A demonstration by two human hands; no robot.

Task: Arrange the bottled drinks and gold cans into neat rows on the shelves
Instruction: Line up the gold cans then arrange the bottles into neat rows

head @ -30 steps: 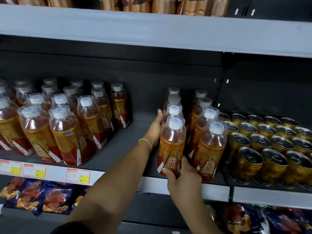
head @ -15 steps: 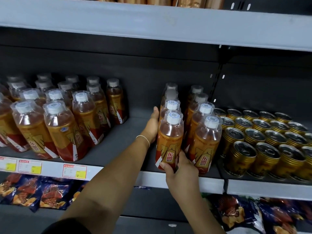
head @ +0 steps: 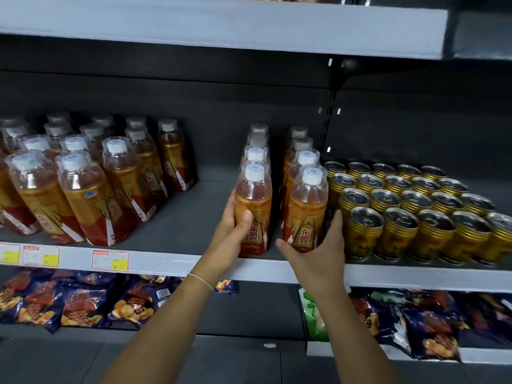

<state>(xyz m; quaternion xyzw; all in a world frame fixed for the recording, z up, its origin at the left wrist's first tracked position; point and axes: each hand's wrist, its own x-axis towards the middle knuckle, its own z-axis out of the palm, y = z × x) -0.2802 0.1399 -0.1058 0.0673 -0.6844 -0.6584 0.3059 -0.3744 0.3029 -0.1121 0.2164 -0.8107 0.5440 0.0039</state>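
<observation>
Middle shelf (head: 194, 217), front edge: your left hand (head: 235, 225) grips the left row's front bottle (head: 253, 200); your right hand (head: 318, 253) wraps the right row's front bottle (head: 304, 209) (gold cans (head: 415, 212) just beside, upright).

Amber bottles (head: 253, 209) w/ white caps, gold cans (head: 365, 234) (silver tops), grey shelf (head: 171, 263).

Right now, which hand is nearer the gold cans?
The right hand, gripping the right front bottle beside the gold cans; the left hand grips the left front bottle, farther away.
</observation>
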